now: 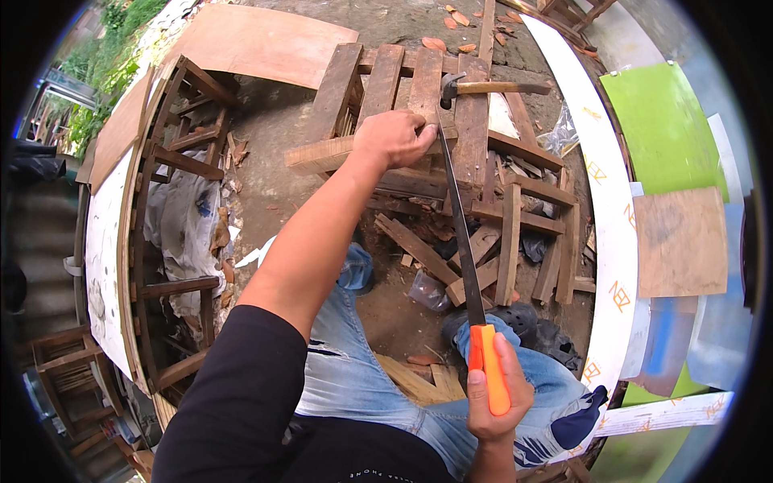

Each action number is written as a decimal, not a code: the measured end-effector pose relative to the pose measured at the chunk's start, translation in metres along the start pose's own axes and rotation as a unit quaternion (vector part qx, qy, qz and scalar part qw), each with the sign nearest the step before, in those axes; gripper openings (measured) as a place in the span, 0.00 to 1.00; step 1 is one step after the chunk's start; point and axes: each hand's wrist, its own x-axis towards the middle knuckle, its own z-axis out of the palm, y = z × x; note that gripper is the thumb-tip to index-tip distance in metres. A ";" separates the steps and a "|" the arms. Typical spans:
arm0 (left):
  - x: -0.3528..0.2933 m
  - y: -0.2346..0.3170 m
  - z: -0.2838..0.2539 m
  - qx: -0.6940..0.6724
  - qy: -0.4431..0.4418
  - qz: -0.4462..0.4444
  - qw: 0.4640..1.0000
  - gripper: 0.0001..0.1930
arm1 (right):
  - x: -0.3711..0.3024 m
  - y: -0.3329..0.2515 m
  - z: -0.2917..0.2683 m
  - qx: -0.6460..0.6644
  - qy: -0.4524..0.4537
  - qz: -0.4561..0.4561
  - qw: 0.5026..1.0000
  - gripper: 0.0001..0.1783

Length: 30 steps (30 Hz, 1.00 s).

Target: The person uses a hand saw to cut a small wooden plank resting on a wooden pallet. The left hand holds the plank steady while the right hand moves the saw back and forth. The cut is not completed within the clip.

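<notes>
My right hand (501, 394) grips the orange handle of a handsaw (461, 221). Its long dark blade points away from me, with the tip end beside my left hand at the wood. My left hand (394, 138) is closed over a wooden board (318, 153) that lies across the near part of a slatted wooden bench (383, 76). The blade passes just right of my left thumb; whether its teeth touch the board cannot be told. A claw hammer (495, 88) with a wooden handle rests on the bench's right slats, beyond the blade.
Several wood offcuts (509, 241) lie piled right of the bench, near a clear plastic cup (429, 291). Wooden frames (181, 161) stand at the left. A white board (608, 241) runs along the right, beside a green panel (662, 121). A thin brown sheet (258, 40) lies at the back.
</notes>
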 end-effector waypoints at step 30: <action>0.004 0.003 0.004 0.011 0.002 -0.029 1.000 0.28 | -0.001 -0.006 -0.012 0.001 0.021 0.015 1.000 0.26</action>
